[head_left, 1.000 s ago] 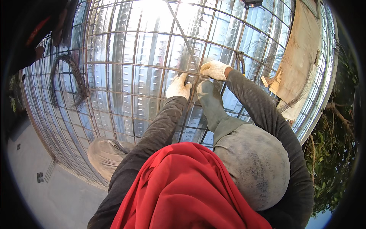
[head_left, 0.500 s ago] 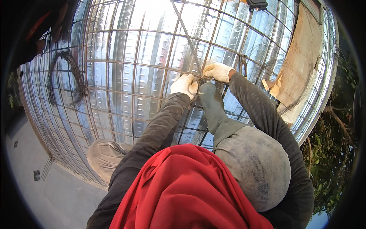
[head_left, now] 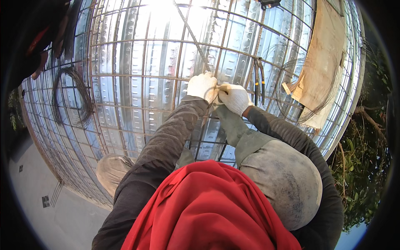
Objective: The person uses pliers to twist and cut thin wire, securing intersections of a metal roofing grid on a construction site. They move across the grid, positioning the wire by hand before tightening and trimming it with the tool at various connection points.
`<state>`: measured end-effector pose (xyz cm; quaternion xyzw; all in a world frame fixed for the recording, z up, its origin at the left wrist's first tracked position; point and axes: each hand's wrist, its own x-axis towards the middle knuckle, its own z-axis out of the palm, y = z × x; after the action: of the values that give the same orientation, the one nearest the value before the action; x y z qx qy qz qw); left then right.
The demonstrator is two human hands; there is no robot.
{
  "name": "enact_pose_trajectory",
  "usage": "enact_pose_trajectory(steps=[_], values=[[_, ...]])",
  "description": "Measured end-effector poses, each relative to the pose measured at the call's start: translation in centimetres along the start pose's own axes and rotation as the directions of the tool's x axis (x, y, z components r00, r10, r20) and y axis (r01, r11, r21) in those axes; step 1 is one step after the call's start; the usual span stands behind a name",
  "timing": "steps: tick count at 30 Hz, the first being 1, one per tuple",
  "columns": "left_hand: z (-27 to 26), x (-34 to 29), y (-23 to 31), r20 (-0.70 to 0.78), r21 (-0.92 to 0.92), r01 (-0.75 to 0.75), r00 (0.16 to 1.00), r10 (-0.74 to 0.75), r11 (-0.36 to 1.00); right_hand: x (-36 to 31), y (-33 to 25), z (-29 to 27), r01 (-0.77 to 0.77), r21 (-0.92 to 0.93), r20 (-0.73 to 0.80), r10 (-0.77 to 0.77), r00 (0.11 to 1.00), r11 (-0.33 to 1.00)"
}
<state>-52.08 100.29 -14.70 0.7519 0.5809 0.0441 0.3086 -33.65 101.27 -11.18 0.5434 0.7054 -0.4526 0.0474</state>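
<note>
My left hand (head_left: 201, 86), in a white knit glove, is closed at the lower end of a diagonal ribbed bar (head_left: 192, 36) on the steel mesh (head_left: 139, 76). Just right of it, my right hand (head_left: 234, 98), gloved alike, has its thumb and fingers pinched together. The two hands nearly touch above the toe of my grey-green boot (head_left: 230, 123). Whatever their fingers hold is too small or hidden to make out. Pliers (head_left: 259, 79) with black and yellow handles rest on the mesh to the right of my hands.
Ribbed shiny metal decking (head_left: 162, 93) lies under the mesh. Wire coils sit at left (head_left: 74, 98) and right, the right coil (head_left: 278, 98) beside a plywood board (head_left: 327, 52). Another person's hand (head_left: 40, 64) shows at upper left. Leafy branches (head_left: 362, 166) border the right edge.
My right hand has come down and left, turning in beside my left hand. My left hand has risen slightly. The pliers, partly visible before, now show with their handles.
</note>
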Motion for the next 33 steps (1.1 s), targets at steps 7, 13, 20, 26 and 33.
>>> enact_pose_trajectory(steps=[7,13,20,26,33], values=[[-6.1,2.5,0.8,-0.008,0.115,-0.323,0.945,0.326,0.939,-0.4,1.8,0.5,-0.059,0.214,-0.03,0.067,0.997,0.975],[-3.1,-3.0,-2.0,-0.381,-0.151,0.17,0.899,-0.216,0.974,-0.1,3.6,0.5,0.021,0.238,-0.036,-0.013,0.999,0.971],[0.5,-1.1,-1.0,-0.164,0.013,-0.054,0.985,0.055,0.998,0.5,4.1,0.1,-0.095,0.391,0.092,0.063,0.994,0.915],[-1.5,3.2,-1.6,0.095,0.191,-0.309,0.95,0.296,0.932,-0.4,0.8,0.4,-0.113,0.379,0.119,0.073,0.99,0.919],[-5.0,1.7,-2.3,0.266,-0.182,0.077,0.964,-0.026,0.98,-0.3,0.5,-0.9,-0.156,0.382,0.258,0.057,0.964,0.911]])
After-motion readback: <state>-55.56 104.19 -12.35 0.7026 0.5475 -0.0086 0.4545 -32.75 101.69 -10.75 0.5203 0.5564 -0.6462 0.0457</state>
